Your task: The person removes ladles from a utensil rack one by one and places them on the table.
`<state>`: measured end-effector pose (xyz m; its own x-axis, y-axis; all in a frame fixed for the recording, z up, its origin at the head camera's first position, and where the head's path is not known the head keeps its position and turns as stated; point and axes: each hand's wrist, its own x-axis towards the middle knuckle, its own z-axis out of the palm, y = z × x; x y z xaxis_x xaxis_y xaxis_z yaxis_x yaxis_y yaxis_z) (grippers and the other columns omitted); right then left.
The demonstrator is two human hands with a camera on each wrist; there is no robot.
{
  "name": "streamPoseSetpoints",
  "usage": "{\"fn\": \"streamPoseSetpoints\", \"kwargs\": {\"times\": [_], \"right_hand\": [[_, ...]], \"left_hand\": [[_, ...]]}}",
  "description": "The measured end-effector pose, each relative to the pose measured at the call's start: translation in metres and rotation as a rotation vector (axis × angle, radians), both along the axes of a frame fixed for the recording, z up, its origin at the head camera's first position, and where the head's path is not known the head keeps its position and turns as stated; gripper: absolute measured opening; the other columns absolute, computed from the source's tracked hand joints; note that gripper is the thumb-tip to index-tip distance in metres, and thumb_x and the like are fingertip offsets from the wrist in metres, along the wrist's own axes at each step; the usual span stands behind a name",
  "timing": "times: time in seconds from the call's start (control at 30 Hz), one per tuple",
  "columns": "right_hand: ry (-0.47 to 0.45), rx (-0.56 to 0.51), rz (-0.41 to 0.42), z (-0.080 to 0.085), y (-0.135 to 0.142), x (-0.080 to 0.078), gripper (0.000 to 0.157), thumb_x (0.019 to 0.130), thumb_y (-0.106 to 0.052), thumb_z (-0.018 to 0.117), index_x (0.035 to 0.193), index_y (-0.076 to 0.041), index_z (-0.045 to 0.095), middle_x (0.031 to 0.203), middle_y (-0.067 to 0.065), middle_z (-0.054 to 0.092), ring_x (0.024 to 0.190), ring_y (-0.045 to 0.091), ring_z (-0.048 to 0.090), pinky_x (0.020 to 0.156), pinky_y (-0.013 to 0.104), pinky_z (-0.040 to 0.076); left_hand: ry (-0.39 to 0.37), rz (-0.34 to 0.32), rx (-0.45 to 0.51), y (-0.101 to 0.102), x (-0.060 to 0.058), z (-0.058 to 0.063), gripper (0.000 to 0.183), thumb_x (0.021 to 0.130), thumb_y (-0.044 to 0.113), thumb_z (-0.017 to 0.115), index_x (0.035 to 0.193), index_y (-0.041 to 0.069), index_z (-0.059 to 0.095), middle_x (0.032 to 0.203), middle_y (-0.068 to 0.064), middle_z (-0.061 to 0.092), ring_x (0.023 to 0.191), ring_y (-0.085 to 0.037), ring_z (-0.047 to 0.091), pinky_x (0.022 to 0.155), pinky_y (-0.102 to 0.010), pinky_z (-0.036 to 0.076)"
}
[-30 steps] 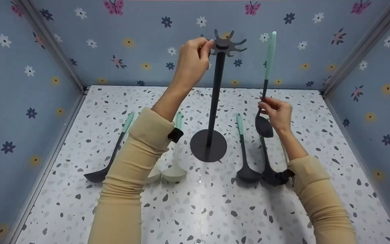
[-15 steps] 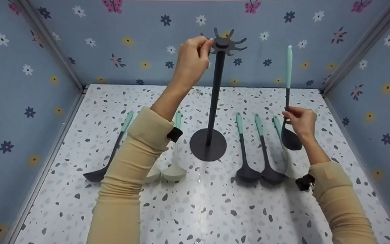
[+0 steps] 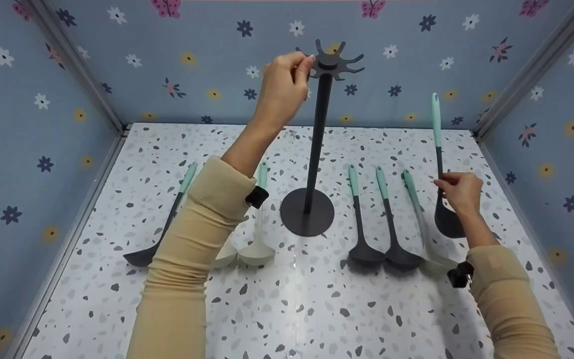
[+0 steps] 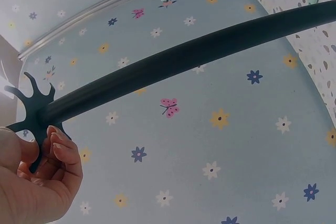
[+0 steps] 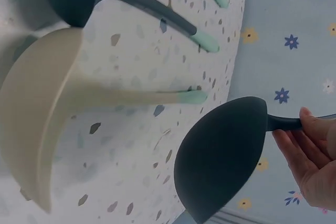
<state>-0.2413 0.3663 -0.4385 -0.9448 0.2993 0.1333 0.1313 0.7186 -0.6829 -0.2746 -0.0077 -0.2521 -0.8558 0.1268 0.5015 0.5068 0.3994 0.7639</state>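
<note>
My left hand point(image 3: 287, 87) pinches one hook at the top of a black utensil stand point(image 3: 318, 134), which stands upright on its round base. The stand's pole and hooks point(image 4: 31, 100) also show in the left wrist view. On the right, my right hand point(image 3: 464, 192) pinches the dark shaft of a black ladle point(image 3: 449, 222) just above its bowl. This ladle has its mint handle pointing up and its bowl down, at the right of the other ladles. In the right wrist view, the dark bowl point(image 5: 226, 156) hangs below the fingers.
Two black ladles point(image 3: 365, 257) and a cream ladle point(image 5: 31, 108) lie right of the stand. To its left are another cream ladle point(image 3: 257, 253), one partly hidden by my sleeve, and a black ladle point(image 3: 142, 257). Flowered walls point(image 3: 217, 60) enclose the speckled table point(image 3: 317, 309).
My right hand has carried the black ladle to the right and down, uncovering the cream ladle beside the black ones. My left hand has stayed on the stand's hook.
</note>
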Motion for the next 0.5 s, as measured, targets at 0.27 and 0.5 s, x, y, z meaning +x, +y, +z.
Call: {"fn": "streamPoseSetpoints", "kwargs": {"times": [0.27,0.5], "right_hand": [[-0.098,0.066,-0.029,-0.010,0.018,0.006,0.026,0.083,-0.008,0.061,0.101,0.011,0.062,0.093,0.027,0.061,0.061,0.008,0.059,0.048,0.010,0.041],[-0.208,0.093,-0.038,-0.020,0.033,0.011,0.029,0.083,-0.006,0.059,0.104,0.014,0.058,0.096,0.030,0.059,0.069,0.022,0.062,0.050,0.014,0.044]], "left_hand": [[-0.016,-0.003,0.006,0.000,-0.001,0.000,0.025,0.094,0.018,0.044,0.074,0.005,0.053,0.058,-0.001,0.042,0.051,-0.012,0.041,0.050,-0.021,0.032],[-0.019,0.002,0.000,0.000,-0.001,-0.001,0.026,0.094,0.018,0.044,0.074,0.004,0.053,0.058,-0.001,0.042,0.051,-0.013,0.042,0.050,-0.021,0.032]]}}
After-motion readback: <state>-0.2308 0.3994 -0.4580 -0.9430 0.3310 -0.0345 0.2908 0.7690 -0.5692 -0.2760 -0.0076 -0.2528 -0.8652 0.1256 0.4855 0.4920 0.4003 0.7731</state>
